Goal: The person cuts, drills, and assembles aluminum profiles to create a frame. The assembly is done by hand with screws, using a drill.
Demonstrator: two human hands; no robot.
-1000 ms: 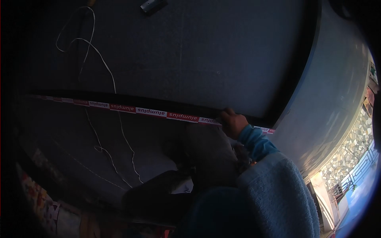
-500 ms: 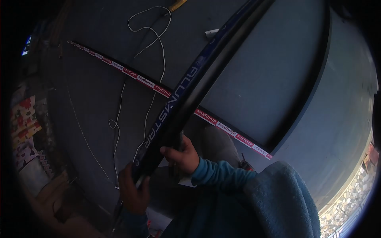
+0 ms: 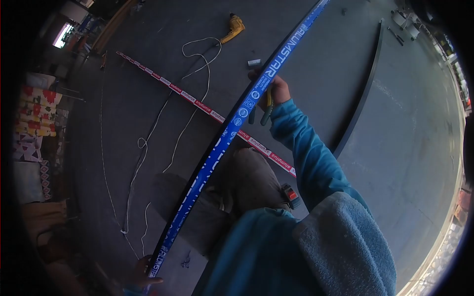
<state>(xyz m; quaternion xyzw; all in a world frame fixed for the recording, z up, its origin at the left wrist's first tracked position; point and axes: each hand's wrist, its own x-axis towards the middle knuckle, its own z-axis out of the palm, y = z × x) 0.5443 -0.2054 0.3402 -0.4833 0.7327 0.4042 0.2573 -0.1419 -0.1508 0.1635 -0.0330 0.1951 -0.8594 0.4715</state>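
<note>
A long aluminium profile [image 3: 207, 165] in blue film printed "ALUMSTAR" slants across the head view from lower left to top. My left hand [image 3: 140, 272] is closed around its lower end. Farther up, my right hand [image 3: 280, 91] grips the profile, its fingers partly hidden behind it. Yellow-and-dark handles of what look like pliers [image 3: 269, 106] stick out below that same hand; their jaws are hidden. Beneath the blue profile, a second profile with red-and-white "alumplus" tape [image 3: 185, 96] lies crosswise on the floor.
A yellow power drill [image 3: 234, 28] lies on the grey floor with a white cord [image 3: 185, 130] looping from it. Near it is a small silver piece [image 3: 254, 62]. A dark curved-looking bar [image 3: 363, 93] lies right. A red-and-black tool [image 3: 291, 195] sits by my knee. Floral cloth [image 3: 39, 111] hangs left.
My right hand has moved up and away along the blue profile, and my left hand lower toward its near end. The printed blue face has turned upward. The view has shifted, showing the whole drill.
</note>
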